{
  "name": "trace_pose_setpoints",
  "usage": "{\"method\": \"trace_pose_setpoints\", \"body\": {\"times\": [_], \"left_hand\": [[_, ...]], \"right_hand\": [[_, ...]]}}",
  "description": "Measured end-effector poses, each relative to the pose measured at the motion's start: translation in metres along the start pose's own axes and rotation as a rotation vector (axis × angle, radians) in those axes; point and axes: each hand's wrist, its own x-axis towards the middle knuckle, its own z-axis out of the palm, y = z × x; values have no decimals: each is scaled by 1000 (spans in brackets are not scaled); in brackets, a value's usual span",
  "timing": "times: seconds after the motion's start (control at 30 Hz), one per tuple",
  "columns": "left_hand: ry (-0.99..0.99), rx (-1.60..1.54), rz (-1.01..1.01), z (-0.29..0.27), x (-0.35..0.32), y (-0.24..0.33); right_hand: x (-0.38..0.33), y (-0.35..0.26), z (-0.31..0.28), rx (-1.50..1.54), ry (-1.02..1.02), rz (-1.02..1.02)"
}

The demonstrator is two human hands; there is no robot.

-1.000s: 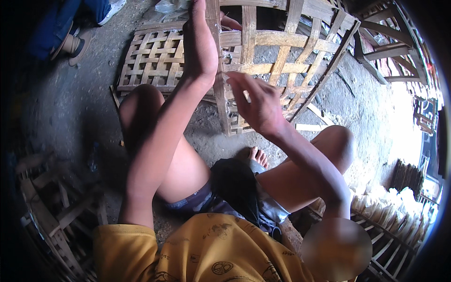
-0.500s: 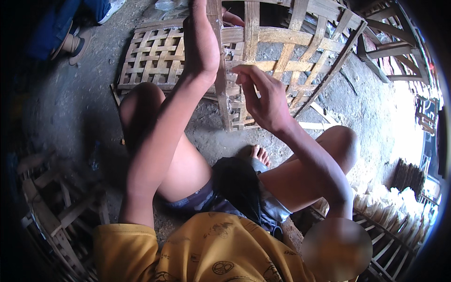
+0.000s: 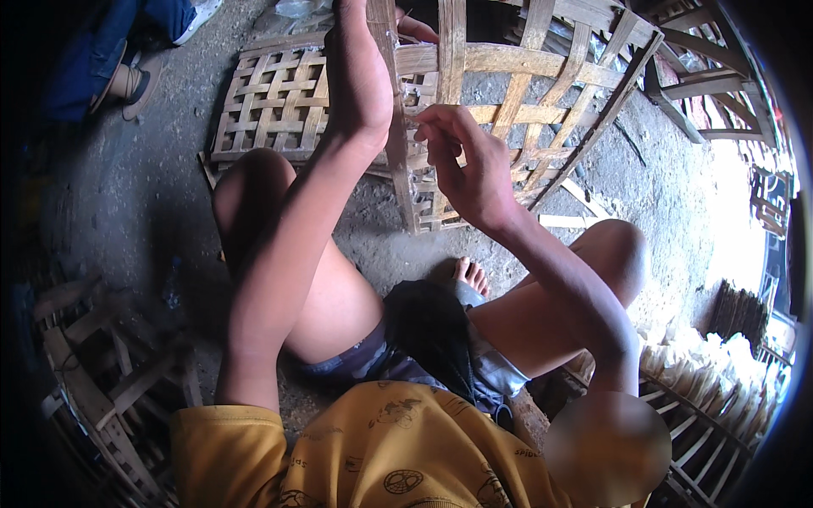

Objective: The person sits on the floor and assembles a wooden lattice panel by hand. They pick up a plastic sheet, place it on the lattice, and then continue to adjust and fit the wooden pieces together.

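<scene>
"What's changed?"
"The right hand (image 3: 476, 169) has curled tighter beside the slatted frame (image 3: 495, 59); I can't tell its hold."
"Left hand (image 3: 361, 76)?"
"Wrapped around the frame's edge (image 3: 398, 157), beyond the knees (image 3: 616, 254), seemingly steadying it."

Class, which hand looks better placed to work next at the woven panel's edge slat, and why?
Probably the right hand: its bent fingers are close beside the edge slat, whereas the left hand seems occupied gripping it farther up.

Got a light brown wooden lattice crate (image 3: 511, 110) standing up out front, pretty gappy, with flat slats (image 3: 452, 59) loosely crisscrossed.
</scene>
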Motion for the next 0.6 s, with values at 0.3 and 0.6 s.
{"method": "trace_pose_setpoints", "body": {"times": [0.3, 0.6], "left_hand": [[-107, 11, -13, -3, 4, 5], [-146, 11, -67, -15, 5, 5]], "right_hand": [[23, -12, -10, -20, 103, -88], [42, -18, -7, -38, 144, -181]]}}
